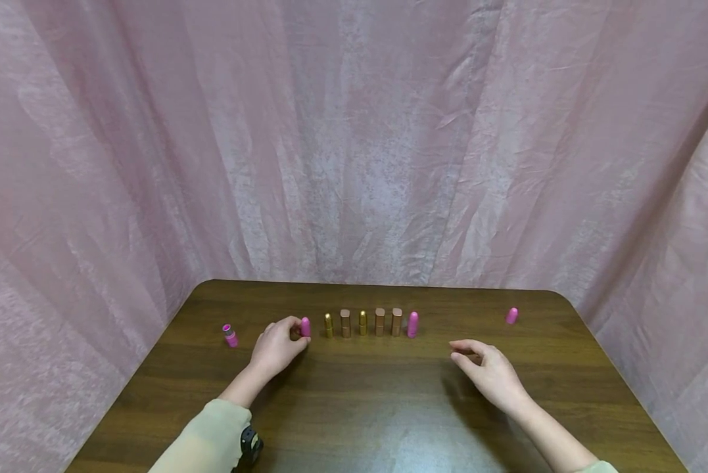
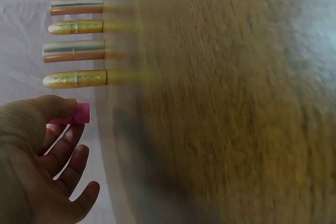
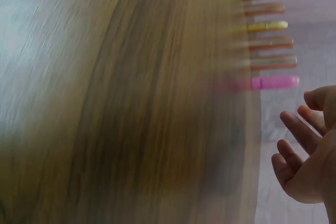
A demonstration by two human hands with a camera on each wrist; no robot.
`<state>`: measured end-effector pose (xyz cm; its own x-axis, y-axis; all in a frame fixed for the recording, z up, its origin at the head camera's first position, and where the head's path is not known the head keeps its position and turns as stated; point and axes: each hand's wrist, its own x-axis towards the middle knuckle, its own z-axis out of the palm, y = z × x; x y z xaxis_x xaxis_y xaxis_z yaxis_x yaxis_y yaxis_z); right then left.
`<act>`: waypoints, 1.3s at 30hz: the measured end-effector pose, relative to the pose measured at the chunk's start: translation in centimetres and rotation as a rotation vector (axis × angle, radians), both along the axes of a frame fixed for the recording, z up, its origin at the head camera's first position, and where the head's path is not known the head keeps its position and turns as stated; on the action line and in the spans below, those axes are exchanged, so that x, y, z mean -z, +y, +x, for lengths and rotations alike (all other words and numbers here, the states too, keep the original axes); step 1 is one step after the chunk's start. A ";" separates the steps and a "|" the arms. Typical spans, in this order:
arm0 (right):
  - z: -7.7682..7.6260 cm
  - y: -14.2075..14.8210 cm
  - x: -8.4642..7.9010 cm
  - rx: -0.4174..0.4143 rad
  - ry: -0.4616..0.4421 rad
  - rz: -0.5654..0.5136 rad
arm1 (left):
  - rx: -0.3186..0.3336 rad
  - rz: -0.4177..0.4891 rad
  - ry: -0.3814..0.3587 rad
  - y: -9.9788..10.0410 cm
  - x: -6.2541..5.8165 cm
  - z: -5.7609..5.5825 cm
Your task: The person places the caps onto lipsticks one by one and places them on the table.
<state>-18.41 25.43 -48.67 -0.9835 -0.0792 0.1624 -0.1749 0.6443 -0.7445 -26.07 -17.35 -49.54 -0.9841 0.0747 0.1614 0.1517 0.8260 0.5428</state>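
My left hand [image 1: 278, 346] pinches a pink, round-tipped lipstick cap [image 2: 83, 113] between thumb and fingers, at the left end of a row of upright lipsticks. In the left wrist view the cap's lower end sits a little above the table. Nearest to it stands a gold lipstick [image 1: 329, 326]. An uncapped pink lipstick base [image 1: 231, 336] stands to the left of that hand. My right hand [image 1: 495, 374] hovers over the right part of the table, fingers loosely bent and holding nothing. A pink lipstick [image 1: 413, 325] ends the row on that side.
Between the row's ends stand a rose-gold lipstick [image 1: 345, 324], another gold lipstick [image 1: 362, 323] and two rose-gold lipsticks [image 1: 380, 322]. Another pink cap [image 1: 512, 316] stands far right on the wooden table [image 1: 354, 407]. A pink curtain [image 1: 354, 144] hangs behind.
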 end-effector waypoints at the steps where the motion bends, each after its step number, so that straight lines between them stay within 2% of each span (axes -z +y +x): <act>1: 0.0 0.3 0.1 0.003 0.007 0.018 | -0.003 -0.002 -0.001 0.0 0.1 -0.2; 12: 0.1 1.8 0.9 0.040 0.003 0.048 | -0.010 -0.034 -0.009 0.6 0.9 -1.7; 24: 0.4 2.0 1.0 0.043 0.041 0.047 | -0.030 -0.043 -0.020 0.5 1.5 -2.5; 33: 0.6 2.5 1.0 0.055 0.039 0.057 | -0.003 0.011 -0.038 0.1 1.6 -2.3; 39: 0.9 3.8 0.6 0.087 0.038 0.084 | 0.008 0.021 -0.014 -0.6 0.4 -1.8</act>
<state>-17.55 29.19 -49.29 -0.9806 -0.0091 0.1960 -0.1429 0.7177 -0.6815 -27.82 -17.90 -49.92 -0.9857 0.0792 0.1489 0.1503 0.8131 0.5624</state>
